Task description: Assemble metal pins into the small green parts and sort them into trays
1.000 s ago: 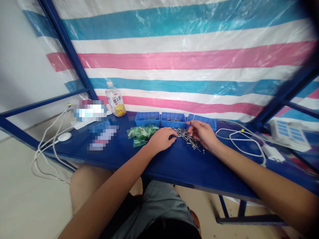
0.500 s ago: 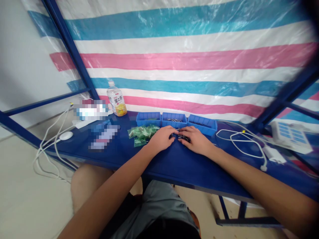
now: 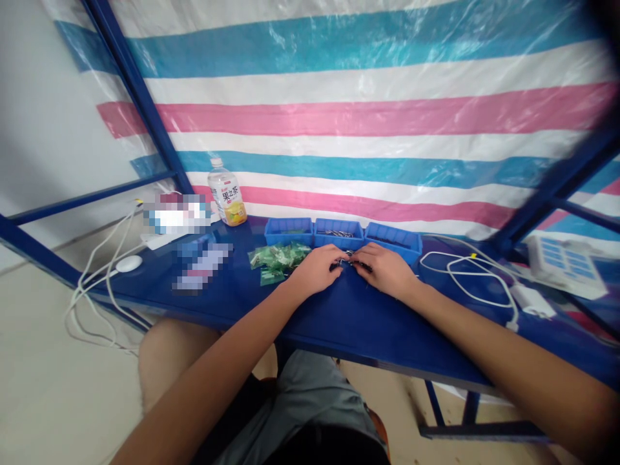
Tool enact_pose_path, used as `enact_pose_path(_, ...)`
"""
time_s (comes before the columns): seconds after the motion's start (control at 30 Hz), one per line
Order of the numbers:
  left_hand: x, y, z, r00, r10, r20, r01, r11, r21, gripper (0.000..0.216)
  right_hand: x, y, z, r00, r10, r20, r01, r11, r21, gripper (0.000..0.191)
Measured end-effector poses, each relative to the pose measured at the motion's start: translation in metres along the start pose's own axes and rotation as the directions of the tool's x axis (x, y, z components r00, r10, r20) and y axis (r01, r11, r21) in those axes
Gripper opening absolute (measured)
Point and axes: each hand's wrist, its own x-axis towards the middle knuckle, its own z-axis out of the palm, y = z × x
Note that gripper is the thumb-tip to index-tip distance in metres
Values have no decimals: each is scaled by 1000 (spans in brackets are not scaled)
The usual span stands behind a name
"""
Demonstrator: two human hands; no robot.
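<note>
My left hand (image 3: 320, 268) rests on the blue desk in front of the trays, its fingers curled inward at some small dark and silver pieces (image 3: 345, 261). Facing it, my right hand (image 3: 386, 272) has its fingertips bent together at the same pieces, partly covering them. The fingertips of both hands nearly meet; exactly what each one pinches is too small to make out. Beside my left hand lies a heap of green plastic packets (image 3: 278, 259). Behind the hands stand a left blue tray (image 3: 289, 237), a middle blue tray (image 3: 339, 241) with thin silvery pieces, and a right blue tray (image 3: 400, 250) with dark pieces.
A labelled drink bottle (image 3: 227, 197) stands at the back left, near blurred items and white cables (image 3: 109, 278). To the right lie a looped white cable (image 3: 455, 263), a white adapter (image 3: 533, 301) and a white device with blue keys (image 3: 566, 266). A striped sheet (image 3: 339, 116) hangs behind.
My right hand has drawn its fingers in and shifted slightly to the right, covering more of the small pieces. My left hand stays almost in place.
</note>
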Motion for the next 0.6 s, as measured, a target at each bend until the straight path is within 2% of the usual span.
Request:
enact_pose_path(0.2, 0, 2, -1, 997, -74, -38, 73, 997, -24, 31, 1, 1, -2, 993, 70, -96, -58, 991, 118, 24)
enact_pose_path(0.4, 0, 3, 0, 995, -76, -61, 76, 997, -14, 33, 3, -1, -5, 961, 158, -225, -108, 969, 222, 25)
enact_pose_path(0.6, 0, 6, -2, 996, -66, -63, 67, 998, 16, 34, 3, 2, -2, 958, 166, -234, -105, 961, 256, 16)
